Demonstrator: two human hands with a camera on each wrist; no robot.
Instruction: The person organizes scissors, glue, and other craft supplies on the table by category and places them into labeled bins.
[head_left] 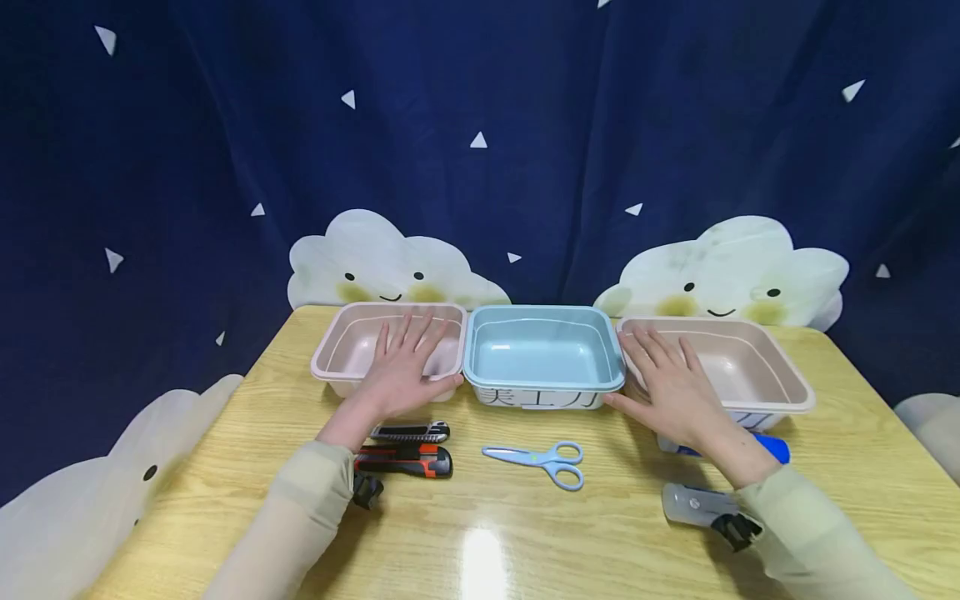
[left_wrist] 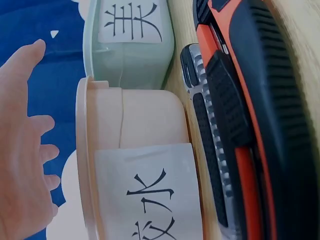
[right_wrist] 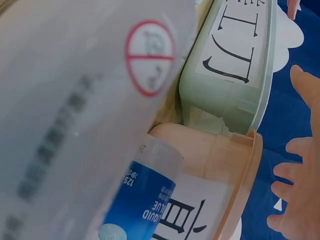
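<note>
My left hand (head_left: 405, 375), fingers spread and straight, is over the pinkish bin (head_left: 330, 354) on the left and holds nothing. Over the near left corner of the beige bin (head_left: 780, 379) on the right is my right hand (head_left: 667, 392), also spread and bare of any object. Between them stands a light blue bin (head_left: 540, 358). Below my left wrist lie a grey-black utility knife (head_left: 412, 432) and a red-and-black one (head_left: 420, 461). Blue scissors (head_left: 532, 457) lie in the middle. A blue liquid glue bottle (right_wrist: 137, 200) and a translucent grey bottle (head_left: 693, 504) lie near my right forearm, which partly hides them.
The three bins stand side by side along the back of the wooden table (head_left: 420, 550). Paper labels with large characters are on their fronts, such as the left bin's label (left_wrist: 150, 195). A dark blue curtain (head_left: 525, 200) with clouds and triangles hangs behind.
</note>
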